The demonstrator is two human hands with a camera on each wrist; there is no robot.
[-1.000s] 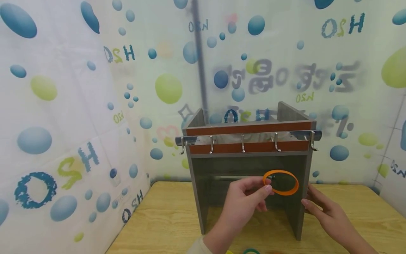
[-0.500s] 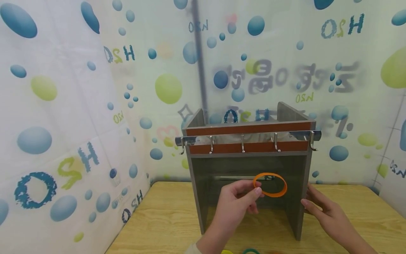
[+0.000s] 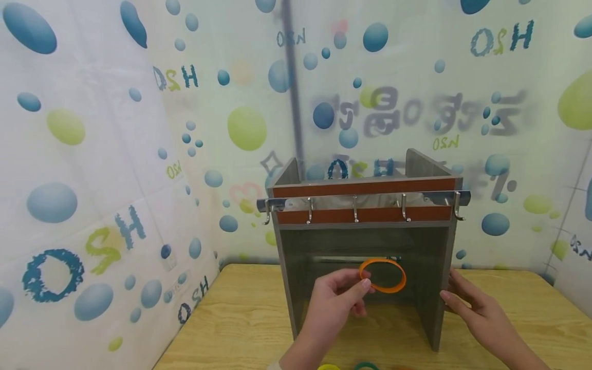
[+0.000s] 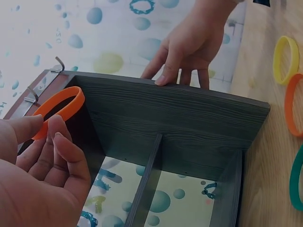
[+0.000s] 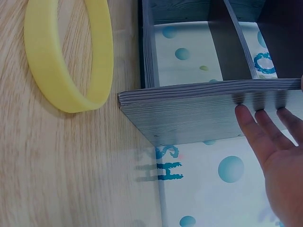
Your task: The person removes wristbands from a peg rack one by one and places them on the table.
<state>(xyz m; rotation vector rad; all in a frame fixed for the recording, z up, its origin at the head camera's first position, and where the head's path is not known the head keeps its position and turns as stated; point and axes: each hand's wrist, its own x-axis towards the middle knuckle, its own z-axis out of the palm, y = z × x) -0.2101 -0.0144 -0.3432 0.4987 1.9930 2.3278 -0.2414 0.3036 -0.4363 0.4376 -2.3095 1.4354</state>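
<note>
Between thumb and fingers, my left hand (image 3: 330, 300) pinches an orange wristband (image 3: 390, 290) by its left side. The band is held up in front of the open lower part of a grey wooden rack (image 3: 427, 288), below its metal hook rail (image 3: 379, 201). In the left wrist view the band (image 4: 71, 110) appears near the hooks at the rack's front. My right hand (image 3: 478, 311) is at the rack's right side panel. Its fairly straight fingers (image 5: 255, 137) touch the panel's outer face, and the thumb lies at the front edge.
On the wooden table (image 3: 231, 318) lie a yellow wristband (image 5: 40, 56), another orange wristband (image 4: 289, 109) and a green wristband (image 4: 295, 189), in front of the rack. A patterned curtain (image 3: 245, 128) hangs behind and to the left.
My left hand has moved left and slightly down with the orange wristband, away from the rack's right panel. The right hand stays at the panel.
</note>
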